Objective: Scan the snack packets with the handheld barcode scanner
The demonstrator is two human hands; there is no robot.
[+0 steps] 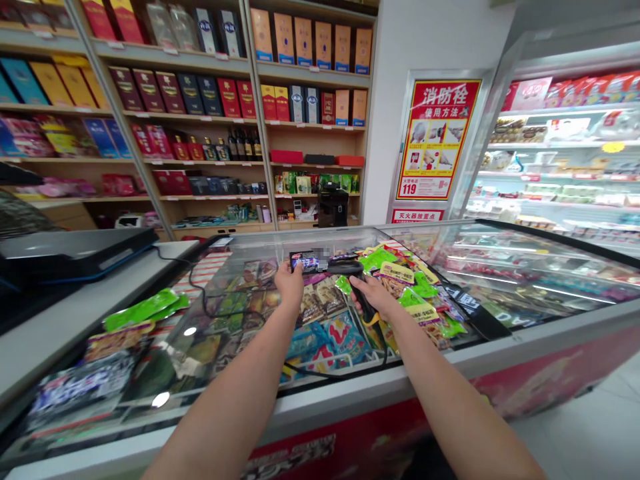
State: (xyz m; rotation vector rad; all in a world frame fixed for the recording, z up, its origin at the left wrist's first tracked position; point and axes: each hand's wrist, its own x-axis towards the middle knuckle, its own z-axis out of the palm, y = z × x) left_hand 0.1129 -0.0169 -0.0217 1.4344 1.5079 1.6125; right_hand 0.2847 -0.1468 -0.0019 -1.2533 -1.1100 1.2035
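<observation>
Barcode scanner [345, 268] sits in the right hand [374, 298], fingers [361, 283] closed round its black handle, its head just beside the small dark snack packet [306, 263] pinched in the left hand [289, 283], above the glass freezer lid [500, 347] (green snack packets [400, 283] lie heaped nearby).

Scanner cable [320, 375] (slack) crosses glass lid [525, 267].

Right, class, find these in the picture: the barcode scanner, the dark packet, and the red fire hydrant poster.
Barcode scanner [345, 268]: head view, on its black nose.
Dark packet [305, 263]: head view, on its printed front.
Red fire hydrant poster [434, 140]: head view, on its middle.
</observation>
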